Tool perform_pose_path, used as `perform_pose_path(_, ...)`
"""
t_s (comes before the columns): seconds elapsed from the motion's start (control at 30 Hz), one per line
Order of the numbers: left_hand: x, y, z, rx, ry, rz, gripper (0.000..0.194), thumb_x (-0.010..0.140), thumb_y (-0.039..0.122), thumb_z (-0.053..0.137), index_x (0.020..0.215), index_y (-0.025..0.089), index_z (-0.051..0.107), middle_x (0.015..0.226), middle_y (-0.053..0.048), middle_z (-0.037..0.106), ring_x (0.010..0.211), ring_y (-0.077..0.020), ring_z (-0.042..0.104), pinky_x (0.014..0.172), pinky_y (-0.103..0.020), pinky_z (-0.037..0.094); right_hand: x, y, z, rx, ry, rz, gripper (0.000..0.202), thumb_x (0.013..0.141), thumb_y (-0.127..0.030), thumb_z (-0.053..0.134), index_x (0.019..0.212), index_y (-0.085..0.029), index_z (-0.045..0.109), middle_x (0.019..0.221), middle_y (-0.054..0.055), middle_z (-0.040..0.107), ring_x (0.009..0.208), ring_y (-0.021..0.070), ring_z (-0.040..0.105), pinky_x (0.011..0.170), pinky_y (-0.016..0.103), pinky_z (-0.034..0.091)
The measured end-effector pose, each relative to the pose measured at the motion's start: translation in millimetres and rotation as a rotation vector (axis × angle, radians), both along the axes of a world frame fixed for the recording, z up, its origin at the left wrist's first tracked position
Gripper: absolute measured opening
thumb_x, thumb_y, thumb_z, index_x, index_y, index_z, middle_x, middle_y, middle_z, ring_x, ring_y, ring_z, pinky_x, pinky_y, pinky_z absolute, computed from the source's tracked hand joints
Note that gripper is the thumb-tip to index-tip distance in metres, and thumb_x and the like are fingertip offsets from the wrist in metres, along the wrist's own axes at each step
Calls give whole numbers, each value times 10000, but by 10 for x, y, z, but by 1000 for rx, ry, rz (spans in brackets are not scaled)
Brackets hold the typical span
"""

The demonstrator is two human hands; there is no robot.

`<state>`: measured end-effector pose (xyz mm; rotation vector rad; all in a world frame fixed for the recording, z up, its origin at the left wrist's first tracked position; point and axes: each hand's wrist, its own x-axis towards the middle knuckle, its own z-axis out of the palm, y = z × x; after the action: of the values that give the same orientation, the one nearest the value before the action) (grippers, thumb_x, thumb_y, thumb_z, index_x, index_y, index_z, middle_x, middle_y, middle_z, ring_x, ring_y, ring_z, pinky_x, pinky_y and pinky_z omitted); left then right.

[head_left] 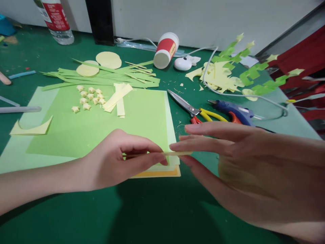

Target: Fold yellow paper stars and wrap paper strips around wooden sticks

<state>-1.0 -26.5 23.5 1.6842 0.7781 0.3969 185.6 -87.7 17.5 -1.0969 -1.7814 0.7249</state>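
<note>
Between thumb and fingers, my left hand [122, 162] pinches a thin pale yellow paper strip [177, 153], seen nearly edge-on. The strip's right end reaches my right hand [228, 162], whose thumb lies just below it and fingertips just above, spread apart; whether they touch it is hard to tell. Beneath my left hand lie green paper sheets [122, 128]. Several small paper stars [90, 96] sit on the sheets, beside short crossed yellow strips [118, 97].
Scissors [184, 103] and a blue glue gun [233, 110] lie at the right. Behind are long green strips [101, 79], a tipped paper cup [166, 51], yellow scraps [219, 78], a white cable [243, 95] and a bottle [57, 22].
</note>
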Motion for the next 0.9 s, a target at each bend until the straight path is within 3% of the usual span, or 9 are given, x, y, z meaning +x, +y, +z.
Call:
perform_pose_path(0.2,-6,-13,-38,55,23,0,159,773,121,530,734,138,684,494,55,499,409,-27,290,380,-156,208,-3,26,33,-103,106,-12,191,715,-59,560,782,-234,527,1027,11,624,821,128,655,723,174,571)
perform_pose_path(0.33,-4,-16,-41,81,10,-2,156,765,94,534,723,123,682,483,62,477,406,-21,277,377,-156,205,-43,50,47,-73,96,-52,201,703,-38,567,787,-218,536,1018,30,622,762,110,657,709,181,573)
perform_pose_path(0.5,3,-12,-31,56,5,-16,171,776,92,520,726,109,683,453,74,402,396,-19,253,369,-157,199,-46,43,47,-61,98,-28,203,720,-55,562,808,-235,529,918,1,644,872,95,633,749,124,546)
perform_pose_path(0.63,-7,4,-37,43,-8,-77,187,793,110,502,747,105,684,431,84,337,381,-20,239,359,-154,201,-5,21,41,-29,10,-23,172,731,-86,562,829,-226,543,947,18,638,855,79,634,743,70,524)
perform_pose_path(0.73,-15,13,-39,31,-14,-96,191,798,123,499,744,106,682,432,82,335,380,-21,260,358,-150,211,9,31,56,59,-118,1,177,716,-62,556,772,-228,530,952,32,638,819,99,645,723,99,540)
perform_pose_path(0.9,-22,38,-32,46,-3,-114,187,799,130,501,752,109,681,444,79,364,384,-20,252,360,-141,217,-18,70,107,201,-362,-59,188,664,-7,560,680,-193,540,805,37,658,607,83,637,624,107,550)
